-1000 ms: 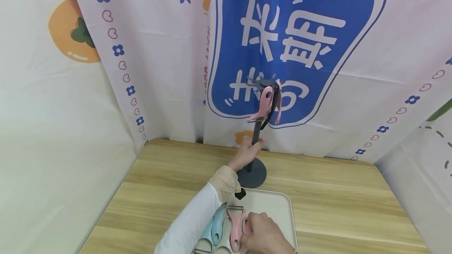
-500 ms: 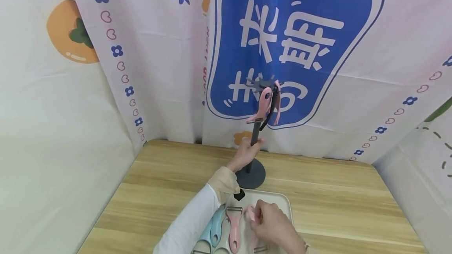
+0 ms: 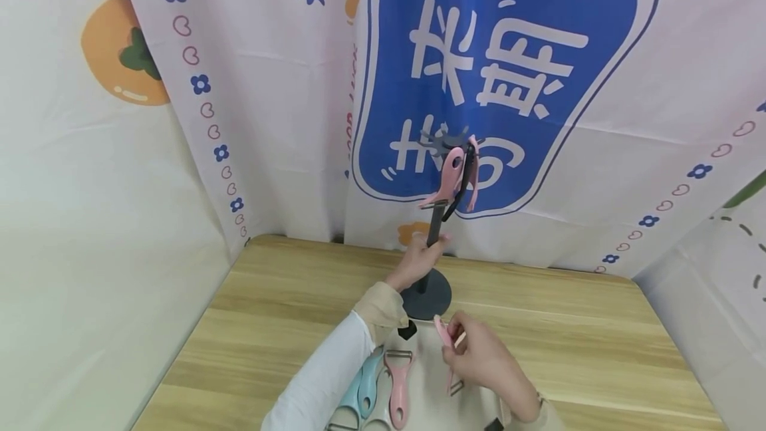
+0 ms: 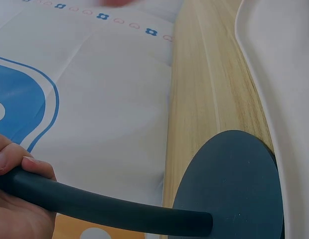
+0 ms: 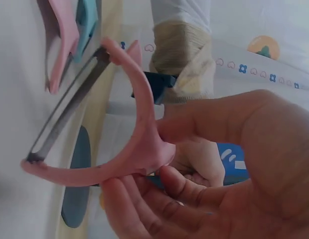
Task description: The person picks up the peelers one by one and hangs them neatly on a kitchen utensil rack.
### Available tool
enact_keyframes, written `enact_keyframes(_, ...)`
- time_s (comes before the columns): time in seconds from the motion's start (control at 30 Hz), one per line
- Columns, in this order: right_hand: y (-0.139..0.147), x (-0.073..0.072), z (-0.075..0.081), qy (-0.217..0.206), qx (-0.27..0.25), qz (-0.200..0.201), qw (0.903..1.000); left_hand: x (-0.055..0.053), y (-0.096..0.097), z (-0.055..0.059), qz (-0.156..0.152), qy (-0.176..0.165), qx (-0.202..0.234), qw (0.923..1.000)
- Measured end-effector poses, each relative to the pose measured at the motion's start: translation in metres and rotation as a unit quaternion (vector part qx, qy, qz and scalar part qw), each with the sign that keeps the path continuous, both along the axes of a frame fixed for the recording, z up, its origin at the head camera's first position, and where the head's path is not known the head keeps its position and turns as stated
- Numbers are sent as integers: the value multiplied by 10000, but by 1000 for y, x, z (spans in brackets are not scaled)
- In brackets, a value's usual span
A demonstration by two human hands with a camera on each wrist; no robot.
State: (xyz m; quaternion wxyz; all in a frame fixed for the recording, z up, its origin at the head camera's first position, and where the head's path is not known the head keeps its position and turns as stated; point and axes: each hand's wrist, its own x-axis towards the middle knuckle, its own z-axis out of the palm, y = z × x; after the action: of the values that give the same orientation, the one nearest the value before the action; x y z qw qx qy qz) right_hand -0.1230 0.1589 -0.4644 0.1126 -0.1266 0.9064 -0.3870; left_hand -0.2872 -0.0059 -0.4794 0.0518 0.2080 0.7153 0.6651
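Observation:
My left hand grips the dark post of a utensil stand, fingers wrapped around it above the round base. Pink peelers and a black utensil hang from the hooks at its top. Over the tray, my right hand pinches a pink peeler between thumb and fingers. That peeler's blade faces away from the palm in the right wrist view. Another pink peeler and blue peelers lie in the white tray.
The wooden table extends to both sides of the tray. A printed cloth hangs behind the table's back edge. The tray's far edge lies close to the stand's base. A pale peeler lies partly hidden beside the blue ones.
My right hand has lifted a pink peeler from the tray and carried it forward and to the right, toward the stand. The left hand keeps its grip on the post.

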Motion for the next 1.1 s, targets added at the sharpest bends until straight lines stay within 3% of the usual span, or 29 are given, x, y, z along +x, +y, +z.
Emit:
enact_keyframes(0.33, 18, -19, 20, 654, -447, -283, 9965, 1, 3, 1, -23, -1, -38, 10000)
enact_keyframes(0.57, 30, -45, 48, 1498, -340, -719, 9855, 1, 1, 3, -61, -36, -12, 10000)
enact_keyframes(0.8, 37, -68, 71, 2395, -800, -979, 9626, 1, -1, 1, -24, 13, -114, 9999)
enact_keyframes(1.1, 37, -102, 87, 3360, -1559, -1449, 9175, 1, -1, 2, -26, 30, -37, 10000)
